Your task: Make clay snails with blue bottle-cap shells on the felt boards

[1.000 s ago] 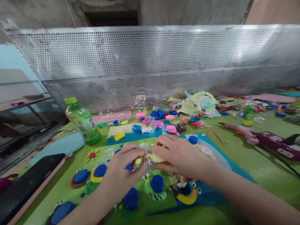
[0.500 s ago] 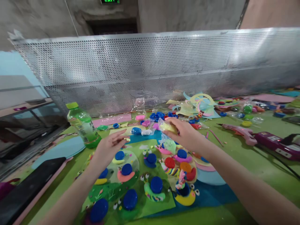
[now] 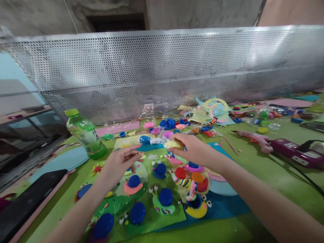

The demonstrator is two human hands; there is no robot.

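Pinched in the fingers of my left hand is a small bit of pale yellow clay. My right hand grips a clear bag of pale yellow clay above the far side of the green decorated sheet. Several clay snails with bottle-cap shells are on and around the sheet, among them a green snail, a pink snail and a yellow snail. A blue snail sits between my hands. My left wrist and forearm partly cover the sheet's left side.
A green drink bottle stands at left, near a black case. Blue caps and paper scraps lie at the back before a perforated metal panel. On the right are a pink glue gun and a purple device.
My right hand has moved slightly left and lower with the bag of clay, and my hands are closer together. A pale green bag beneath it is no longer visible. The view has shifted a little.
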